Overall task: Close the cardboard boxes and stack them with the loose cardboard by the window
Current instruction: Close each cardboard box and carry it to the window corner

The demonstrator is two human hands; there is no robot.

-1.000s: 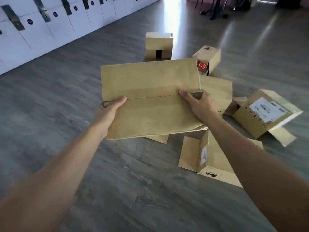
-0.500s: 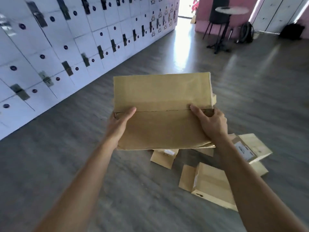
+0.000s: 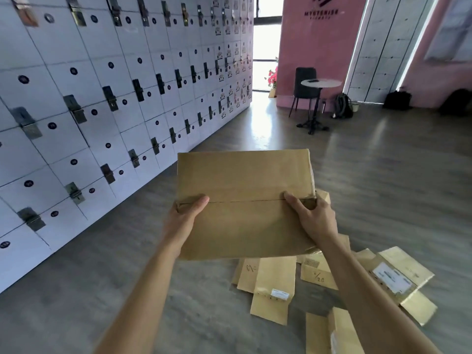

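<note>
A closed cardboard box [image 3: 245,203] is held up in the centre of the frame, off the floor. The left hand [image 3: 182,221] grasps its left end with the thumb laid over the top seam, and the right hand [image 3: 313,218] grasps the right end, fingers curled into a torn gap at the flap corner.

The top flaps meet at a seam with no tape visible, so they could spring open if either thumb lifts. The torn right corner looks weak; pulling on it may rip the cardboard further and loosen the grip.

In the lower right of the frame, flattened cardboard pieces [image 3: 270,284] and a labelled open box [image 3: 393,277] lie scattered on the floor [image 3: 76,290], just below the held box. Since the box blocks the view downward, a step forward could land on a loose sheet and slide.

The bright window opening [image 3: 265,42] lies in the upper centre, well apart, beyond the locker wall [image 3: 102,98], so the carry seems long enough for the grip to tire.
</note>
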